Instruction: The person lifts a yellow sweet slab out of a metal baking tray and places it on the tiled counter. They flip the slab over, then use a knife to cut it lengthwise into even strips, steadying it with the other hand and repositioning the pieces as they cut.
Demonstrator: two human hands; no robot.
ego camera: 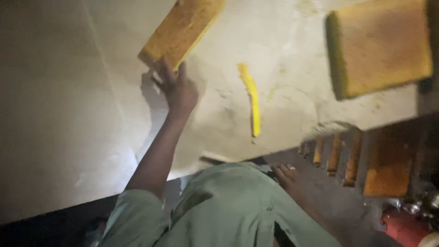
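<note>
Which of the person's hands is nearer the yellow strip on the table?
Left. The left hand grips a board just left of the yellow strip; the right hand isn't in view.

A pale grey desk [292, 59] fills most of the view, its surface dusty and scuffed, lit brightly near the middle and falling into shadow toward its left edge. Below its near edge the floor [334, 201] is dark grey, with a row of orange wooden slats [336, 155] standing by the desk's right corner.
</note>
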